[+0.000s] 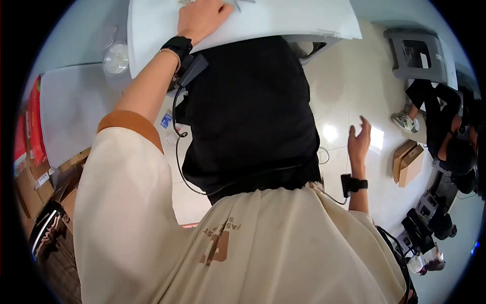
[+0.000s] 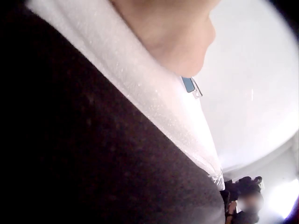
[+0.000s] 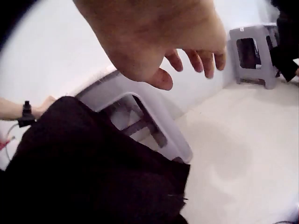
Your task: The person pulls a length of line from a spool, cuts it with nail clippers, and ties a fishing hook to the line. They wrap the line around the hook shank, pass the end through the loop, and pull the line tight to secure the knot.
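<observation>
My left hand rests at the white tabletop, its far fingers cut off by the head view's upper edge. Just beyond it lies a thin grey piece, partly out of frame. In the left wrist view, the near part of the left hand overlaps a small blue-and-white item; I cannot tell whether the fingers hold anything. Out to the right side, above the floor, my right hand hangs with loosely spread fingers. The right wrist view shows those fingers bent gently, nothing between them.
Black cloth covers the lap. A grey plastic stool is under the tabletop's side. To the right are another grey stool, a cardboard box and a seated person. A clear round container stands at left.
</observation>
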`<control>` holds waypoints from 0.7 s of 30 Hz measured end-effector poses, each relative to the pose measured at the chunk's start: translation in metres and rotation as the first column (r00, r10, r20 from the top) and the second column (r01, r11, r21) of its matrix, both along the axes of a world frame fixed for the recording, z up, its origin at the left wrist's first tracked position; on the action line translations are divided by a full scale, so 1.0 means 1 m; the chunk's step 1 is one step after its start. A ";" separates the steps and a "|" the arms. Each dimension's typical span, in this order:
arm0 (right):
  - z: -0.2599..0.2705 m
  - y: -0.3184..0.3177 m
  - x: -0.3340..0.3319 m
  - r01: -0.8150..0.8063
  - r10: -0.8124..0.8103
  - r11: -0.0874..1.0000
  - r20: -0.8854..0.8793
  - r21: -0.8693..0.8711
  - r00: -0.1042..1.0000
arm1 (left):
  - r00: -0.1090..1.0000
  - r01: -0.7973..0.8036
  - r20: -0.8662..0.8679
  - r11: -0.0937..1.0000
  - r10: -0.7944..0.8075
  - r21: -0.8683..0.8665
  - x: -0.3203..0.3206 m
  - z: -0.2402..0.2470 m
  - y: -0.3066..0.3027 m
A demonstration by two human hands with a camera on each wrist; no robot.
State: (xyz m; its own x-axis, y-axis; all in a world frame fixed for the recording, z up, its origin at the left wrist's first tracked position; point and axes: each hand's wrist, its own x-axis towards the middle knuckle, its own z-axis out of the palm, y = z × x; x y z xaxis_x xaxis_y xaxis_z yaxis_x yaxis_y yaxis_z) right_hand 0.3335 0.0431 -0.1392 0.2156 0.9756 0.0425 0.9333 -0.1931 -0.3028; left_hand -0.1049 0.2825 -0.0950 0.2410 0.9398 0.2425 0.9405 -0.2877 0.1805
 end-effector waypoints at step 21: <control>-0.024 0.042 -0.127 -0.296 0.271 0.955 -0.496 0.028 0.825 | 0.260 -0.113 0.588 0.629 0.766 -0.769 -0.051 -0.050 -0.368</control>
